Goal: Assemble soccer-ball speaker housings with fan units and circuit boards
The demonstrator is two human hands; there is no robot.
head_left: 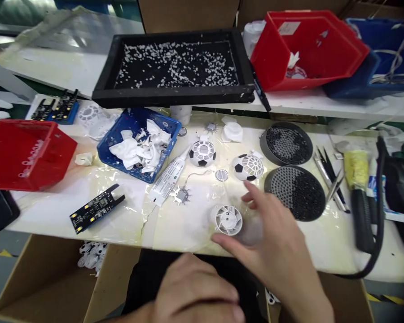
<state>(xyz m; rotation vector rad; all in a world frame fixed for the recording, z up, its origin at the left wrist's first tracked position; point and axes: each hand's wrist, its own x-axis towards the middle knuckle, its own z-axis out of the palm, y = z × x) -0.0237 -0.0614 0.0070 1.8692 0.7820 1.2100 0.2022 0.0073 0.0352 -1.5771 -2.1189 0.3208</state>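
Note:
My right hand (272,242) reaches over the table, thumb and fingers spread on either side of a white round finned part (228,220) that looks like a small fan wheel. A gap shows between the fingers and this part. My left hand (198,291) is low in front of my body with its fingers curled; anything inside them is hidden. Beyond are two white-and-black football-patterned half shells (202,153) with open lattice tops. A small metal disc (221,175) lies between them, and a star-shaped metal piece with a wire (181,195) lies to the left.
A glue tube (168,179) lies beside a blue bin of crumpled tissue (103,146). Two round black trays (269,179), tweezers (330,177) and a yellow-taped tool (358,202) are at right. A black jig (97,208) lies left; a bead tray (171,96) stands on the shelf.

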